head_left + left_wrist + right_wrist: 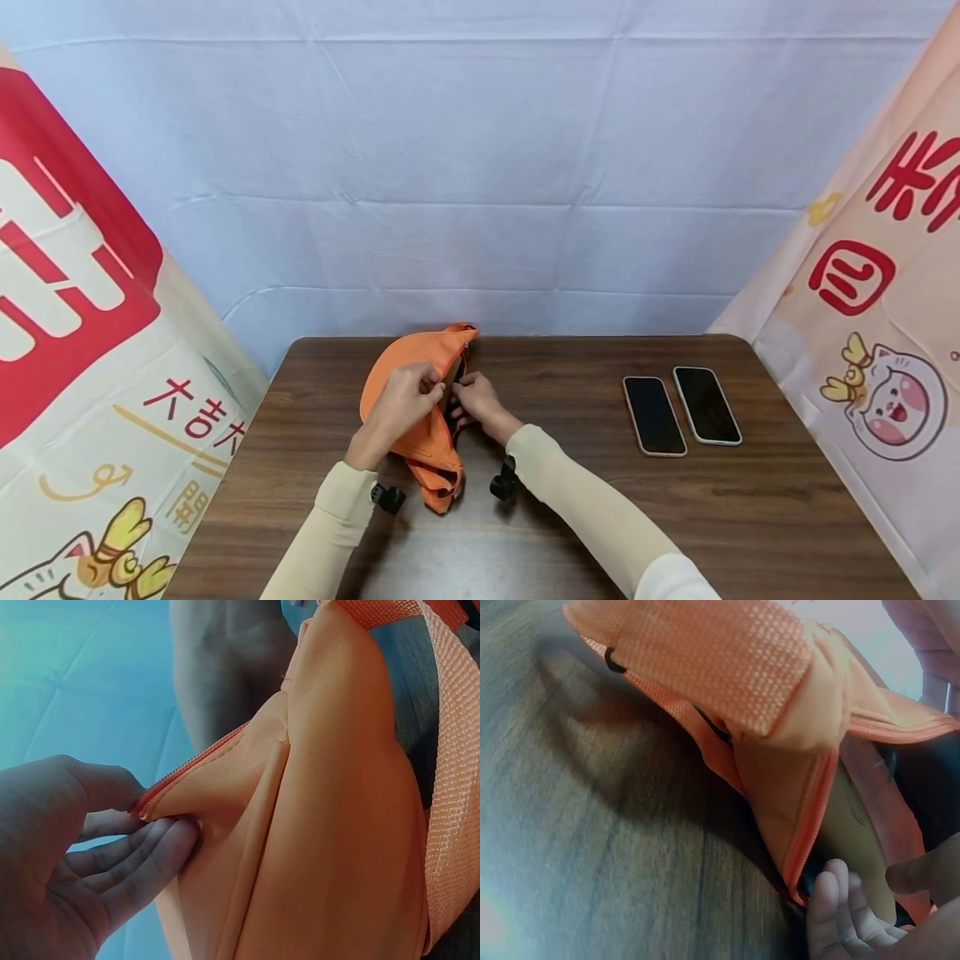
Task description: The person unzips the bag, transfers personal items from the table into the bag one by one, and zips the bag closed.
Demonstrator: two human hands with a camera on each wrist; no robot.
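An orange waist bag (pixel 408 367) lies at the table's back, its zipped mouth spread apart. My left hand (pixel 408 398) pinches the bag's red zip edge (pixel 187 761) between thumb and fingers. At the opposite side of the opening is my right hand (pixel 480 400). Its thumb (pixel 915 874) and fingers (pixel 844 907) lie on either side of a smooth tan object (pixel 862 847) inside the bag. Most of that object is hidden, so its kind is unclear. A woven orange strap (pixel 454 772) hangs along the bag's side.
Two phones with dark screens, one pink-edged (pixel 655 417) and one white-edged (pixel 707 406), lie on the right of the wooden table (pixel 555 517). A pale cloth (pixel 465 167) hangs behind the table. Printed banners (pixel 885 350) flank it.
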